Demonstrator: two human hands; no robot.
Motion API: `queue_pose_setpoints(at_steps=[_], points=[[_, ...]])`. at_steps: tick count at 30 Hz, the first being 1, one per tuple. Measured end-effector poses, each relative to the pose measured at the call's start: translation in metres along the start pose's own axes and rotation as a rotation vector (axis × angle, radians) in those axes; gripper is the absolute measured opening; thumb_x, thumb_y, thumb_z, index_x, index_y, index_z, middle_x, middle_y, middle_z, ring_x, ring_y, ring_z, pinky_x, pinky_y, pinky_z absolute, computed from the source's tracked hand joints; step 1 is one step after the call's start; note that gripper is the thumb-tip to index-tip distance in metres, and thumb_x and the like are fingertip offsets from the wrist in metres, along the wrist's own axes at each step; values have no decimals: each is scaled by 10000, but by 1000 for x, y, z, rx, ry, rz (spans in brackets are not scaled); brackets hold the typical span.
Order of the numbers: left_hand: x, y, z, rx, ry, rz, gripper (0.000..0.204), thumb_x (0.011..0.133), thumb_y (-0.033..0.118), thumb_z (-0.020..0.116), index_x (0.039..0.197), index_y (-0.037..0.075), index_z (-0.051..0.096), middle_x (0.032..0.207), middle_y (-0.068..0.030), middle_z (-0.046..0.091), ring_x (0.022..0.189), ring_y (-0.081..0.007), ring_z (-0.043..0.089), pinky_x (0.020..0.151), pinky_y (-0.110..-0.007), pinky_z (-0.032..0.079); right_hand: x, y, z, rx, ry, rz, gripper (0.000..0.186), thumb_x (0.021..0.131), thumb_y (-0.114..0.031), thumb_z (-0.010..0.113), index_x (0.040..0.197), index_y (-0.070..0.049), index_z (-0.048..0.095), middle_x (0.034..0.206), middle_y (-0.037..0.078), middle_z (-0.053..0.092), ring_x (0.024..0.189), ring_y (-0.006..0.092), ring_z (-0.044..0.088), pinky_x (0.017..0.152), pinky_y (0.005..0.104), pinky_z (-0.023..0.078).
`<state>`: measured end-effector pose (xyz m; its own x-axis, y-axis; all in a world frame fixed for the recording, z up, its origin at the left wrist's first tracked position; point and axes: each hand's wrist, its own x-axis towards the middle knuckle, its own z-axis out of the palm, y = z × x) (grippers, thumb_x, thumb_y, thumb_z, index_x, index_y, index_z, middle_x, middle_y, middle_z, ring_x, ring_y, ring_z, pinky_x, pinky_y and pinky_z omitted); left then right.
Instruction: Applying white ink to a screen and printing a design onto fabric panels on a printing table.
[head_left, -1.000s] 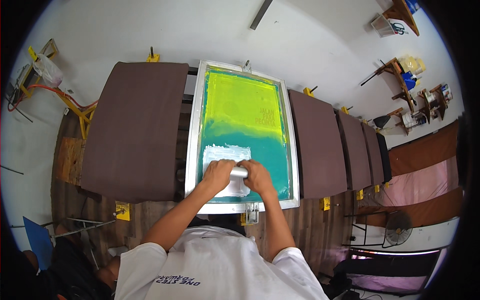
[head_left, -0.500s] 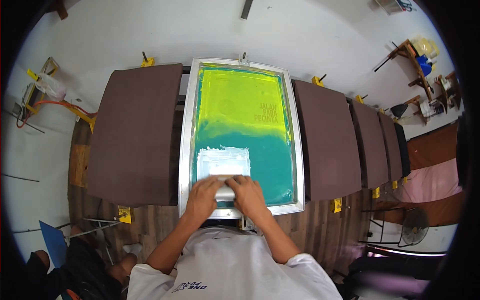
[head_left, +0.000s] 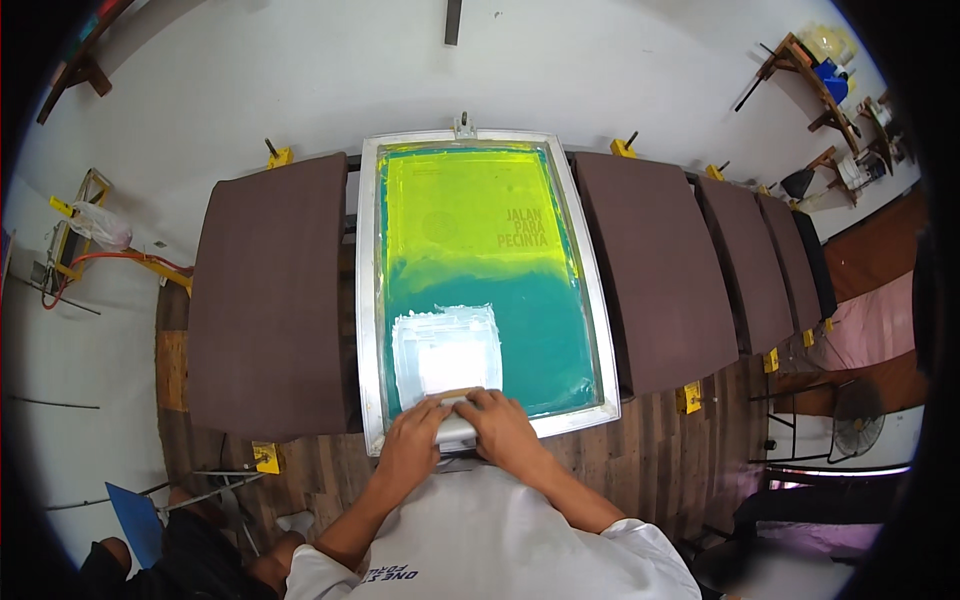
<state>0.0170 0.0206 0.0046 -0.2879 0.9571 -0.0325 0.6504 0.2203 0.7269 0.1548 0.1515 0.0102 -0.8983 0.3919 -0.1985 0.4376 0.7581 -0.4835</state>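
Note:
Both my hands grip one squeegee (head_left: pixel 457 426) at the near edge of a screen-printing frame (head_left: pixel 604 372). My left hand (head_left: pixel 412 438) is closed on its left end, and my right hand (head_left: pixel 498 425) on its right end. White ink (head_left: pixel 447 350) lies in a patch just beyond the squeegee, on the teal mesh (head_left: pixel 535 335). The far half of the screen is yellow-green (head_left: pixel 450 195), with a small lettered stencil at its right. The squeegee's lower edge is hidden by my hands.
Brown fabric-covered boards stand on the left (head_left: pixel 268 310) and right (head_left: pixel 655 280), with more farther right. Yellow clamps (head_left: pixel 266 457) jut from their ends. A person in dark clothing (head_left: pixel 200 550) sits at lower left by a blue panel (head_left: pixel 134 524). A fan (head_left: pixel 858 420) stands at right.
My hands have drawn the squeegee toward me, from the white ink patch to the frame's near edge. More of the white patch now shows. The view has shifted slightly.

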Motion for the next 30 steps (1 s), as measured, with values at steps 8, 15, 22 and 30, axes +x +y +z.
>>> queue_pose_setpoints(at_steps=[8, 15, 22, 30], points=[[79, -35, -13, -89, 145, 42, 438, 690, -177, 563, 1103, -51, 632, 1140, -227, 660, 1026, -411, 641, 910, -442, 519, 77, 23, -13, -35, 178, 39, 450, 668, 39, 668, 1102, -80, 659, 1048, 146, 659, 945, 388, 616, 811, 462, 536], [-12, -27, 18, 85, 2, 73, 436, 778, -79, 567, 1207, -21, 612, 1335, -263, 555, 1288, -389, 511, 1039, -470, 427, -3, -8, 16, -7, 102, -11, 566, 622, 31, 718, 1166, -76, 600, 1206, 153, 566, 1039, 378, 571, 818, 464, 525], [27, -11, -17, 8, 3, 39, 383, 701, -72, 642, 1082, -37, 657, 1055, -240, 672, 967, -406, 659, 887, -443, 531, 25, -11, -25, 18, 55, 10, 463, 658, 32, 676, 1108, -76, 670, 1066, 160, 658, 981, 383, 624, 818, 463, 551], [80, -34, -15, 7, 38, 29, 465, 745, -119, 556, 1186, 0, 642, 1127, -235, 664, 1034, -401, 639, 918, -464, 516, 78, 31, -19, 29, 140, -31, 408, 668, 33, 674, 1060, -77, 664, 999, 158, 652, 957, 388, 613, 818, 467, 542]])
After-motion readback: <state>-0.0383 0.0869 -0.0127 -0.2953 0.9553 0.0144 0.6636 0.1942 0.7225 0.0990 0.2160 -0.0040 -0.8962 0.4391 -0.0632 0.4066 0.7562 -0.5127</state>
